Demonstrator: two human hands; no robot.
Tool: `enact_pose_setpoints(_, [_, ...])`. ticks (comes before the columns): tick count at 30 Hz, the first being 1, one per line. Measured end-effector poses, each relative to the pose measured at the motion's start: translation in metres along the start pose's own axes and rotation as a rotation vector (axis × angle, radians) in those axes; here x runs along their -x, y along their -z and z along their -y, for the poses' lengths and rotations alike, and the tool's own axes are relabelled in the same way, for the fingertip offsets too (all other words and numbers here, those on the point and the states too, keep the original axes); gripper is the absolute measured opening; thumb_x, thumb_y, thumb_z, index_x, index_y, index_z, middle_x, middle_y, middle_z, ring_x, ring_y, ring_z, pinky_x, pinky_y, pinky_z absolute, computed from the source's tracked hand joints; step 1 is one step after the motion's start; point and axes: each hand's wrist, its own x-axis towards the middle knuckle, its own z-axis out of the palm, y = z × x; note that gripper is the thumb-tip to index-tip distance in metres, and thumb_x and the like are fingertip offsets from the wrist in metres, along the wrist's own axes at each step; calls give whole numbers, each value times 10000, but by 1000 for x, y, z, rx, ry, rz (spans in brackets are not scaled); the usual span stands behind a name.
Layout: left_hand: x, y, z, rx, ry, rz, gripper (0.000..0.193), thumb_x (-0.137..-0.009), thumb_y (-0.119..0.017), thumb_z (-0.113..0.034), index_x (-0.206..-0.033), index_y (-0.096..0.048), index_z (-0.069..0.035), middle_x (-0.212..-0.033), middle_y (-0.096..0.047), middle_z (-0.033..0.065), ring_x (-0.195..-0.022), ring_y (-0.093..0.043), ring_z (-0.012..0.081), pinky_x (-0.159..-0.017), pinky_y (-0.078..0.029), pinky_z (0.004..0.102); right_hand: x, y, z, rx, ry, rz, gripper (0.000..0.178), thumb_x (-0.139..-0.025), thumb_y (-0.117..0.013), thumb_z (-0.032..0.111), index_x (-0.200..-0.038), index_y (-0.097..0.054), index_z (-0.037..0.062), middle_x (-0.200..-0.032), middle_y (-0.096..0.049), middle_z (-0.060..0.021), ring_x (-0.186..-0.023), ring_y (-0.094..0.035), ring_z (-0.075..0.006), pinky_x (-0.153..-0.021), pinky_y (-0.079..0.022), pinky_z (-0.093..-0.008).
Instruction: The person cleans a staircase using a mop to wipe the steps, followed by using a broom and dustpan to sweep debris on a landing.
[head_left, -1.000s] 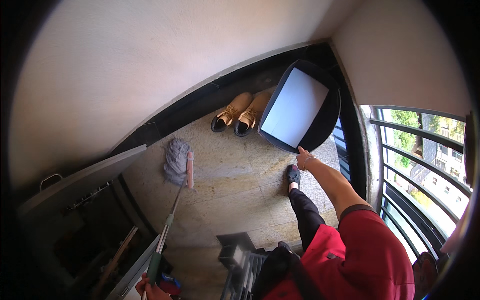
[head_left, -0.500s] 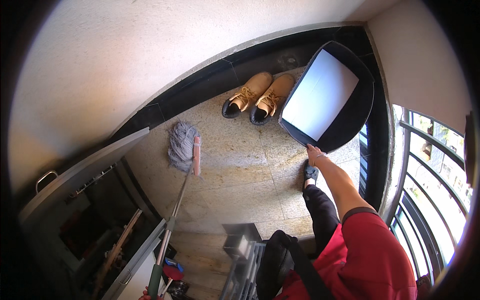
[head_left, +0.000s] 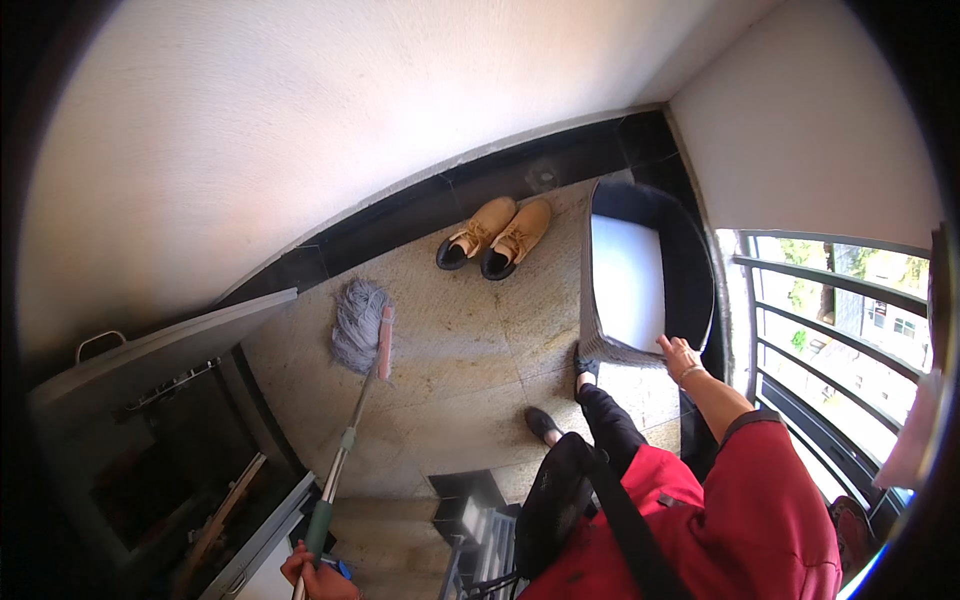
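While the right hand point(head_left: 682, 358) pinches the near rim of the dark bin point(head_left: 688, 270), that one-sided hold could let it tip, sliding out the white panel point(head_left: 628, 275) inside. Left hand point(head_left: 310, 577), left of the bin, wraps the mop handle point(head_left: 341, 462); a careless swing could knock the boots point(head_left: 522, 238). Bin rounded, ribbed outside; handle slim, metallic; mop head point(head_left: 357, 325) stringy grey; boots tan, lace-up, left of bin; floor tiles point(head_left: 450, 350) speckled, stone-like.

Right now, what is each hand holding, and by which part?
The left hand holds the mop by its handle, near the green grip; the right hand holds the dark bin by its near rim.
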Motion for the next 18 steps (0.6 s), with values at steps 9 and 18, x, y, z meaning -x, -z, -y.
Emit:
enact_pose_setpoints(9, [-45, -26, -14, 94, -48, 108, 59, -837, -433, -35, -818, -481, -62, -824, -471, 59, -906, -502, 204, -1068, -314, 466, 57, 57, -105, 592, 201, -128, 146, -703, -594, 168, -710, -730, 113, -1024, -567, -68, -1105, -463, -246, -828, -454, -372])
enact_pose_setpoints(18, [-82, -25, -12, 319, -47, 171, 77, -786, -463, 19, -810, -506, -40, -834, -518, 62, -904, -518, 201, -960, -381, 386, 59, 199, -27, 1140, 175, 4, 207, -830, -564, 238, -926, -740, 187, -1088, -575, -17, -1120, -450, -228, -887, -399, -344])
